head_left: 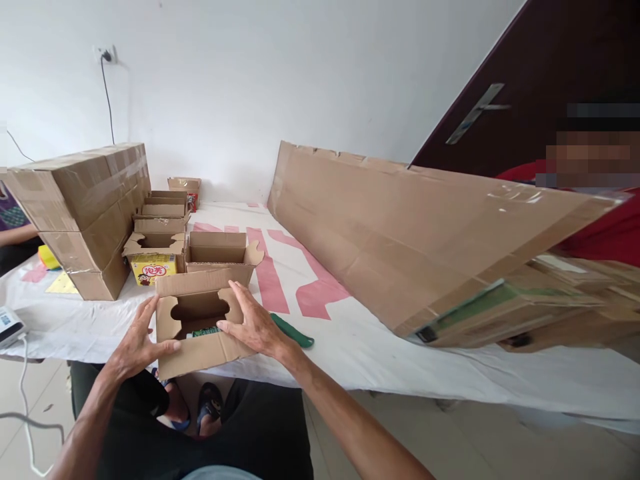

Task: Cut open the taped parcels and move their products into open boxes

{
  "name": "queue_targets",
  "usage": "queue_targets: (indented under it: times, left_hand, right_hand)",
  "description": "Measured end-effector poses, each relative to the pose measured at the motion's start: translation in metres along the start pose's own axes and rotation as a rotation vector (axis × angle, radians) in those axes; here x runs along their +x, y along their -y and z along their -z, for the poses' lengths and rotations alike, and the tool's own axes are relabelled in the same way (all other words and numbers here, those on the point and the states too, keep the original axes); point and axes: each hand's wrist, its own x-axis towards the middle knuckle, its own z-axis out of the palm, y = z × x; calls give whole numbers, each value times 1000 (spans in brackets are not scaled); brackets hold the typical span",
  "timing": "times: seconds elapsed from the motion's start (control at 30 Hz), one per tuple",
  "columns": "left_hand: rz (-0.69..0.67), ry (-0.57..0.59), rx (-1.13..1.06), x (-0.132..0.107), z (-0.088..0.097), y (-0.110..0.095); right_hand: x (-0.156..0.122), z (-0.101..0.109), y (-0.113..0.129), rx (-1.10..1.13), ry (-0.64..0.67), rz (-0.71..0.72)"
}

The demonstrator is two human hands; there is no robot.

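An open cardboard box (pixel 193 362) stands at the table's front edge, its front flap folded out toward me and its back flap raised. My left hand (pixel 145 340) holds its left side, thumb over the front flap. My right hand (pixel 253 320) holds the right side, with fingers on the back flap and thumb near the opening. Inside the box lies something green and white (pixel 204 331), mostly hidden by the flap and my right hand. A dark green item (pixel 293 330), its kind unclear, lies on the table just beyond my right wrist.
Behind stand more open cardboard boxes (pixel 217 250), one with a yellow printed front (pixel 155 269). Stacked taped cartons (pixel 97 200) rise on the left. A large cardboard sheet (pixel 400 227) leans on the right, before a person in red (pixel 595 230). A white device (pixel 10 330) sits far left.
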Motion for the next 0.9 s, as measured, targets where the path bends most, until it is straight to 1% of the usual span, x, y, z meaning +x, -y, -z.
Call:
queue_targets:
  times: [0.07, 0.13, 0.2, 0.3, 0.4, 0.5, 0.57, 0.63, 0.77, 0.83, 0.9]
  left_hand:
    - [1, -79, 56, 3, -8, -5]
    - [5, -154, 121, 4, -15, -12]
    - [14, -202, 159, 3, -21, -19]
    - [36, -248, 101, -5, -28, -27]
    - [88, -381, 16, -15, -35, -27]
    - [115, -528, -7, -27, -43, -23]
    - [117, -582, -15, -36, -45, -20]
    - [124, -591, -18, -46, -44, -17]
    - [155, -566, -37, -59, -38, -13]
    - [189, -559, -50, -60, -37, -12]
    - [225, -533, -84, -56, -38, -13]
  right_hand:
    - [-1, -10, 3, -30, -73, 37]
    - [-2, -14, 5, -29, -144, 86]
    - [-4, -11, 7, 10, -206, 102]
    - [-11, -4, 5, 108, -283, 42]
    - [-19, -3, 0, 177, -346, -18]
    - [-29, -8, -4, 188, -389, -5]
    - [-37, -12, -6, 182, -411, 9]
    - [-48, -16, -8, 166, -434, 15]
    - [-67, -21, -13, 140, -481, 27]
    - [-67, -20, -14, 144, -475, 16]
    - [-60, -14, -11, 142, -445, 8]
